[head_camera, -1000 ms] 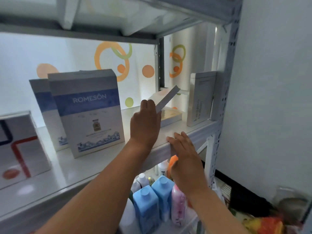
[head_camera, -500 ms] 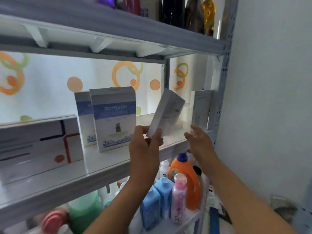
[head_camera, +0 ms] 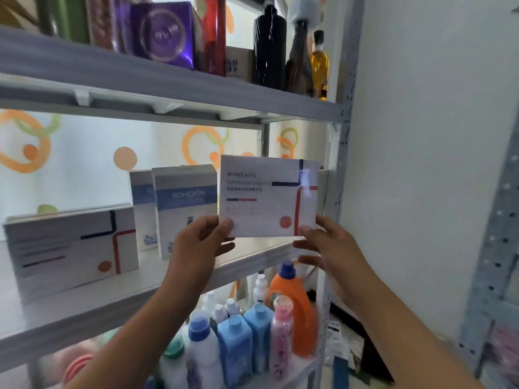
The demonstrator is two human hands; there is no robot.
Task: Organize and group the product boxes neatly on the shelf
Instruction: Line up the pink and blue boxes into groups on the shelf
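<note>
**Now held up front-on: one white box looking for its group**

Both hands carry a flat white cardboard box with a red-and-navy cross line and an orange dot [head_camera: 268, 196], lifted clear of the pale middle shelf board [head_camera: 84, 299] and turned so its printed face is readable. The left hand [head_camera: 200, 244] pinches the lower left corner, thumb on the front; the right hand [head_camera: 327, 242] grips the lower right corner the same way, its other fingers spread beneath. Holding by the bottom corners probably keeps the label unobstructed for checking the design.

A matching white box with the same cross line and orange dot [head_camera: 73, 249] stands at the left of that shelf, so the held one likely belongs beside it. Between them stand two upright white boxes with blue bands [head_camera: 185, 209], one just behind the other, already paired. A grey-white box at the right post is mostly hidden behind the held one.

Below, plastic bottles [head_camera: 241, 341] crowd the lower shelf.
</note>
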